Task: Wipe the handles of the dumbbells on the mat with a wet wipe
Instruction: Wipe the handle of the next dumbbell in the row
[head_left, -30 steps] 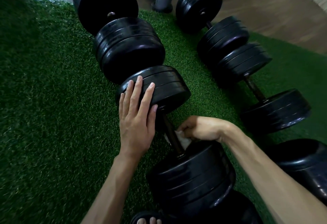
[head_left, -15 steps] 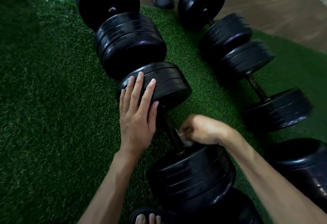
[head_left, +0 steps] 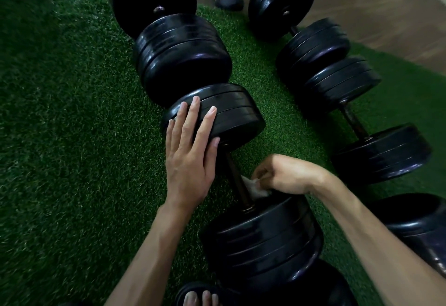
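Since the earlier frame the right hand (head_left: 287, 175) had slid slightly up the handle (head_left: 237, 182), away from the near weight stack (head_left: 263, 240), carrying the wet wipe (head_left: 255, 186) with it, while the left hand (head_left: 190, 153) had kept its place. The handle belonged to the nearest dumbbell, which lay on the green mat (head_left: 72, 136) running away from the person. The wipe, a small white wad, was pressed against the right side of the lower handle, pinched in the curled fingers and thumb of the right hand. The left hand lay flat, fingers straight and slightly spread, on the far weight stack (head_left: 224, 112), steadying the bar.

To do this stroke well, the wipe probably needed wrapping further round the bar, since only one side seemed covered; the underside and left face looked untouched. Firm pressure from the left hand would likely stop the dumbbell rolling as the wipe was drawn along. The stretch by the collar (head_left: 248, 208) deserved a pass too.

Further out, a second dumbbell (head_left: 354, 122) lay to the right, others stood beyond, and bare toes (head_left: 200, 299) showed at the bottom edge
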`<state>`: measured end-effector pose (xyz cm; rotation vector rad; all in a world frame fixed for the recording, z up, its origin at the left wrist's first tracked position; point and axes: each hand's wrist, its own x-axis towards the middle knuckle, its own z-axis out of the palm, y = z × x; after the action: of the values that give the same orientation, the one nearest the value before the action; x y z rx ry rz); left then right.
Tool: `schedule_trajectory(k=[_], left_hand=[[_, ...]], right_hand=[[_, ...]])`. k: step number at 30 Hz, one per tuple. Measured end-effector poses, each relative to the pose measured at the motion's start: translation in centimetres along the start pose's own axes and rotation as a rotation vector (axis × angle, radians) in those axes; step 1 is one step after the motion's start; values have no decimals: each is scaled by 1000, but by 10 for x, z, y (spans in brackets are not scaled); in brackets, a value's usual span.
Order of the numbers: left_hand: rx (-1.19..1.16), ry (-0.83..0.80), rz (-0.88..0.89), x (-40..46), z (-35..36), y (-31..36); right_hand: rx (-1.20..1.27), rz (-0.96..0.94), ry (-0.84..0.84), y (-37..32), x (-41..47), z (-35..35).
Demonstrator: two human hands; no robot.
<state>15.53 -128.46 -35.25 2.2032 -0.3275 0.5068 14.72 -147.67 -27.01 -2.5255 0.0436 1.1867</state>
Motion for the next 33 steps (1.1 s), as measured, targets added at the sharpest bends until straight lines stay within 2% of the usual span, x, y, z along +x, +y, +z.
schedule_trajectory(k=[4,9,14,19,22,27,30,33], left_hand=[[-9,-5,-9,-1,-1,0],[-16,-2,-4,-1,-2,-1],[-20,-1,-2,-2,-1,-1],[-22,-22,-7,-1,-4,1],[-45,-56,17,-3,-10,2],[-59,44,64,-34,-24,9],[-210,-176,78,-46,-22,16],[-363,-441,-44,-45,-20,16]], right_hand=[[3,-7,-109,-11,2,6],[-21,-48,-95,-12,-6,0],[-144,-95,-138,-15,-10,-9],[-135,-122,-162,-19,-15,-11],[-28,-160,-164,-18,-17,-13],[283,-189,34,-10,-16,-20],[405,-243,63,-6,-15,-17],[442,-249,93,-2,-10,-11]])
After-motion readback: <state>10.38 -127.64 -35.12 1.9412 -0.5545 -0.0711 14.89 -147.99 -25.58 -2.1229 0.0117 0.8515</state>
